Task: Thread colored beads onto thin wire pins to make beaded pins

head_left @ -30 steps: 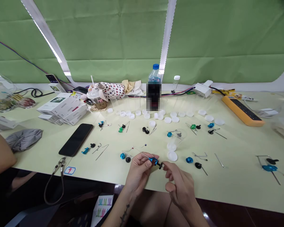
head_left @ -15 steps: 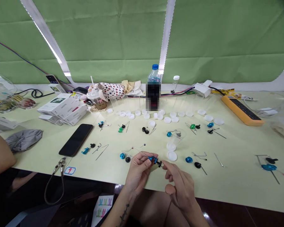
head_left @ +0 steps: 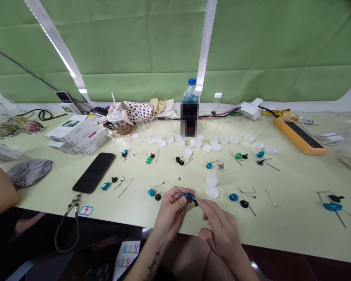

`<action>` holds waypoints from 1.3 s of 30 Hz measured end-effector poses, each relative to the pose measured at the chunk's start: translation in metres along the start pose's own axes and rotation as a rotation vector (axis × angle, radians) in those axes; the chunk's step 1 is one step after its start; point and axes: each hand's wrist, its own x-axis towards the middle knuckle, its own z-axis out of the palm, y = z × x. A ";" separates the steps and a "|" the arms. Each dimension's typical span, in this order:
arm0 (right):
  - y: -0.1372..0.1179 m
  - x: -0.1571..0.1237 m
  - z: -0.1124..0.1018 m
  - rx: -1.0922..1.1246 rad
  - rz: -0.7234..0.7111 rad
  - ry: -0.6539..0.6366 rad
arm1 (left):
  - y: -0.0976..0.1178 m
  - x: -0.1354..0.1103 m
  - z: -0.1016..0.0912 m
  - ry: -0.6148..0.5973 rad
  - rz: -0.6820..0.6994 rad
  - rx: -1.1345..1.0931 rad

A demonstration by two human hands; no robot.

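Observation:
My left hand is closed over the table's front edge, pinching a small blue metal bracket between thumb and fingers. A thin metal rod sticks out of it toward the upper left, and a black knob sits at its lower right end. My right hand has its index finger stretched against that knob, with the thumb apart and nothing gripped. Left of my hands lie a round blue piece and a black knobbed piece. To the right are another blue disc and a black piece.
Similar sets of parts with bent rods are spread over the table. Behind them are several white caps, clear tubes and a bottle. A phone and white boxes lie left; an orange power strip is right.
My right index finger has moved slightly left and now presses on the black knob, covering more of it. The knob has turned or tilted a little. My left hand stays in place.

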 end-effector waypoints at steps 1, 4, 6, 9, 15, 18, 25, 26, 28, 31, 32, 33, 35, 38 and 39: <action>0.000 0.001 0.001 -0.004 0.015 -0.017 | 0.000 0.000 0.000 -0.003 0.000 -0.003; 0.002 0.003 0.003 -0.008 0.078 -0.035 | 0.000 0.001 0.000 -0.014 -0.005 -0.014; 0.001 0.002 0.003 -0.004 0.097 -0.008 | 0.000 0.001 0.000 -0.011 -0.007 -0.011; 0.000 -0.001 0.000 0.025 0.074 0.051 | 0.001 0.001 0.001 0.002 -0.005 0.000; 0.002 -0.002 0.002 0.010 0.037 0.003 | 0.000 0.001 0.001 0.012 -0.001 0.006; 0.003 -0.002 0.004 -0.017 0.081 0.023 | 0.000 0.000 0.000 0.009 -0.006 0.008; 0.001 0.001 0.002 0.002 0.046 0.000 | -0.001 -0.001 -0.001 0.020 -0.003 0.008; 0.001 0.002 0.002 0.005 0.049 -0.021 | -0.001 -0.001 -0.002 0.017 -0.003 0.007; 0.002 0.003 0.003 0.004 0.074 -0.053 | -0.002 0.000 -0.002 0.008 -0.005 0.004; 0.003 0.001 0.003 -0.003 0.103 -0.001 | -0.001 0.001 -0.002 0.007 0.000 0.003; 0.003 0.000 0.003 -0.001 0.093 0.029 | -0.001 0.001 -0.001 0.009 0.003 0.004; 0.003 -0.001 0.002 0.001 0.074 0.046 | -0.001 0.001 -0.001 0.012 0.004 0.004; 0.003 -0.002 0.002 -0.006 0.033 0.043 | 0.000 0.002 0.000 0.018 0.003 0.004; 0.003 -0.001 0.003 -0.007 0.036 0.003 | 0.001 0.002 0.001 0.018 -0.009 -0.003; 0.003 -0.001 0.003 -0.010 0.047 0.005 | 0.001 0.001 0.001 0.017 -0.013 -0.006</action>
